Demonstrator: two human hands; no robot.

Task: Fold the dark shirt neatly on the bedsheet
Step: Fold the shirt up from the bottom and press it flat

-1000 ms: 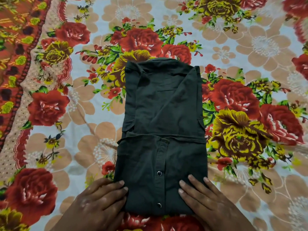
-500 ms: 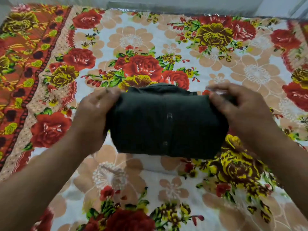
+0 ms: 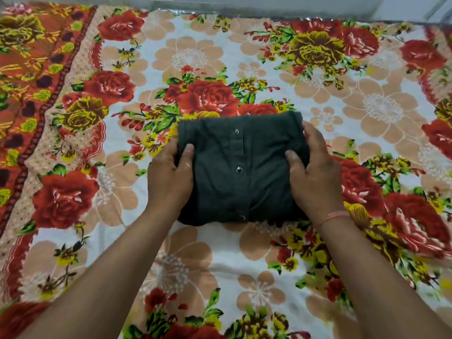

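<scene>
The dark shirt (image 3: 238, 172) lies on the floral bedsheet (image 3: 220, 253) as a compact folded rectangle, its snap-button placket facing up along the middle. My left hand (image 3: 171, 177) grips the left side of the bundle, thumb on top, fingers tucked under the edge. My right hand (image 3: 314, 172) grips the right side the same way, thumb pressed on the cloth. A thin pink thread circles my right wrist. The shirt's collar and sleeves are hidden inside the fold.
The bedsheet covers the whole view, with red and yellow roses and a red patterned border (image 3: 31, 99) down the left. A pale wall (image 3: 244, 3) runs along the far edge of the bed.
The lower half of the shirt was lifted and folded over the upper half. The bundle now rests flat on the sheet, with both hands holding its sides.
</scene>
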